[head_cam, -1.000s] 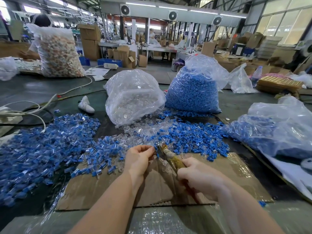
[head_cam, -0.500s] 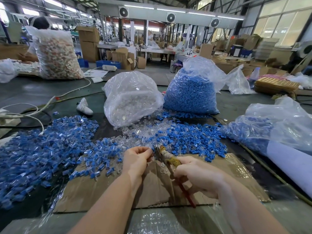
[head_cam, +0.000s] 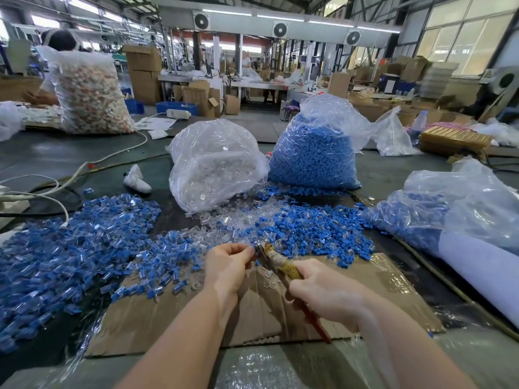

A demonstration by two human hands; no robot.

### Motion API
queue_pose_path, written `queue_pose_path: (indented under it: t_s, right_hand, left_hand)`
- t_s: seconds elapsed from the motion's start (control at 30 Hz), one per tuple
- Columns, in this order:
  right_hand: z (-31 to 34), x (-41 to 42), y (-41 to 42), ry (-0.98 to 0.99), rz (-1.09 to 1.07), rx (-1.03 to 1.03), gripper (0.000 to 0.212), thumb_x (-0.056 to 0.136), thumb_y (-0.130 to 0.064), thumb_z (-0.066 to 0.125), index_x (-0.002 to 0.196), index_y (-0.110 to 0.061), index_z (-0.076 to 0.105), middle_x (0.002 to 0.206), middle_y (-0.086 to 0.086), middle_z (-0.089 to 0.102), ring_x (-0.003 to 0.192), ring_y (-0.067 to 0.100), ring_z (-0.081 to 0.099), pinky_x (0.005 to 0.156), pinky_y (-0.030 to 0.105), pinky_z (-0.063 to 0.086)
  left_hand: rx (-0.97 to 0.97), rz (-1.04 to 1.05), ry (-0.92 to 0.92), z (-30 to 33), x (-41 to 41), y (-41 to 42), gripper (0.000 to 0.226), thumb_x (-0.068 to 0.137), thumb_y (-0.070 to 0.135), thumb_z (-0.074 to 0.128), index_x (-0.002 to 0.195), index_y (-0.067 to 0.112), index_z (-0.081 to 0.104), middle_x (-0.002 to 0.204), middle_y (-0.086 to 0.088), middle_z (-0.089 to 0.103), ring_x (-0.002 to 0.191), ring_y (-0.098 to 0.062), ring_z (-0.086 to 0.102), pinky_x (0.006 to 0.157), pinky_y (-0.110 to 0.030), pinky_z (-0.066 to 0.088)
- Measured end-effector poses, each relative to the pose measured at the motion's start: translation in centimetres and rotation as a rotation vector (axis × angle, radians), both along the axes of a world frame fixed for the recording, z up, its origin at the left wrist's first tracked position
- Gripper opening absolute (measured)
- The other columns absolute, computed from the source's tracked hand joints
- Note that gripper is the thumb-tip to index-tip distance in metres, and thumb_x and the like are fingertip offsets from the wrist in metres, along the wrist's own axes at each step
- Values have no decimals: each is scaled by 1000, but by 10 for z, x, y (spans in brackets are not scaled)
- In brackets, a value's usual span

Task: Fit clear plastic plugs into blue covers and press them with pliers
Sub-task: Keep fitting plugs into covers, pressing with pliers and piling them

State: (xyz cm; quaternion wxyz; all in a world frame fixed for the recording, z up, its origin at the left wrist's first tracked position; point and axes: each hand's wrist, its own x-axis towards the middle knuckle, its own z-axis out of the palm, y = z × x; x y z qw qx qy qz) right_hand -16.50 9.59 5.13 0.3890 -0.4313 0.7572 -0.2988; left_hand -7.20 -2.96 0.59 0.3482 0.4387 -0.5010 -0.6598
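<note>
A: Status of hands?

B: Left hand [head_cam: 227, 266] has its fingers curled, pinching a small piece at the fingertips, right at the nose of the pliers [head_cam: 276, 261]. Piece is too small and blurred to tell whether cover, plug or both. Right hand [head_cam: 323, 293] is wrapped round the plier handles; one red handle sticks out below the palm toward the near edge of the cardboard sheet [head_cam: 174, 318]. Jaw gap can't be read, it's masked by the left fingertips.

A: Ref. landmark = cardboard sheet. Locate parts.

B: Both hands sit over the sheet's centre. Loose blue covers [head_cam: 314, 231] lie along the sheet's far edge, right of centre, some spilling onto it. Clear plastic plugs [head_cam: 224, 217] are scattered just beyond the far edge, mixed w/ the blue ones. Large pile of blue-and-clear pieces [head_cam: 64, 248] spreads left of the sheet and overlaps its left corner.

A: Bulk stock?

B: Beyond the sheet, on the bench [head_cam: 56, 158]: bag of clear parts [head_cam: 213, 164], and just right of it, touching, bag of blue parts [head_cam: 314, 155]. Right of the sheet, a third bag [head_cam: 449, 209] lying flat, blue parts inside. White cables [head_cam: 42, 192] run far left of the sheet.
</note>
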Motion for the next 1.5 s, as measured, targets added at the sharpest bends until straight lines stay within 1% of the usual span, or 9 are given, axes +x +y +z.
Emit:
queue_pose_path:
  t_s: [0.17, 0.27, 0.37, 0.5, 0.7, 0.9, 1.1, 1.23, 1.5]
  right_hand:
    - [3, 2, 3, 100, 40, -9, 22, 91, -6, 41, 73, -18, 45, 63, -3, 43, 43, 5, 36, 42, 17, 29]
    - [1, 3, 4, 15, -3, -29, 10, 89, -7, 46, 86, -10, 55, 75, 1, 49, 56, 11, 44, 52, 21, 34]
    - [-1, 3, 4, -104, -84, -84, 10, 86, -4, 51, 87, -10, 60, 74, -1, 53, 62, 14, 48, 59, 27, 36]
    - [-11, -5, 3, 47, -177, -187, 19, 90, -5, 50, 104, -15, 57, 81, 0, 52, 44, -2, 43, 43, 13, 33]
    - [-36, -36, 7, 671, -379, -36, 34, 93, -29, 52, 126, -26, 44, 108, 3, 53, 104, 20, 47, 95, 43, 43]
    - [-53, -53, 14, 900, -409, 161, 58, 94, -44, 45, 145, -29, 22, 133, 9, 43, 127, 25, 37, 103, 46, 34]
    - [-59, -54, 15, 1009, -410, 180, 63, 94, -54, 38, 147, -29, 16, 136, 6, 39, 125, 23, 37, 100, 39, 36]
    - [-61, -50, 12, 1059, -370, 187, 63, 94, -55, 36, 148, -30, 14, 136, 6, 37, 125, 23, 36, 101, 39, 33]
    - [-61, -49, 9, 1007, -360, 246, 61, 93, -59, 33, 145, -32, 19, 140, 6, 33, 129, 25, 33, 104, 44, 31]
  left_hand:
    - [-43, 5, -20, -2, -1, 2, 8, 85, 5, 64, 78, 9, 67, 80, -14, 68, 67, -21, 62, 49, -22, 48]
    - [-34, 21, -19, -2, -1, 3, 8, 86, 4, 62, 80, 8, 66, 79, -13, 66, 59, -14, 58, 39, -13, 41]
    - [-35, 14, -2, 0, 1, 3, 4, 85, 6, 63, 82, 7, 65, 81, -15, 67, 69, -23, 63, 52, -24, 52]
    - [-451, 95, -292, 2, 13, -4, 2, 87, 15, 63, 86, 13, 64, 77, 1, 64, 66, -7, 58, 51, -12, 43]
    - [-968, 245, -772, -1, 48, -33, 19, 90, 23, 59, 106, 24, 68, 94, 2, 66, 82, -14, 54, 71, -27, 41]
    - [-973, 200, -1040, -12, 66, -53, 25, 92, 22, 56, 113, 31, 66, 102, 6, 61, 93, -17, 46, 80, -32, 35]
    - [-1022, 204, -842, -16, 51, -39, 29, 83, 9, 65, 109, 19, 68, 104, 0, 60, 98, -16, 42, 88, -32, 32]
    - [-1074, -90, -533, -17, 27, -9, 24, 85, 6, 63, 107, 15, 67, 96, 4, 60, 91, -7, 48, 87, -21, 43]
    - [-1089, -434, -511, -34, 2, 11, 34, 95, 30, 48, 128, 26, 54, 114, 11, 53, 101, 1, 39, 93, -9, 30]
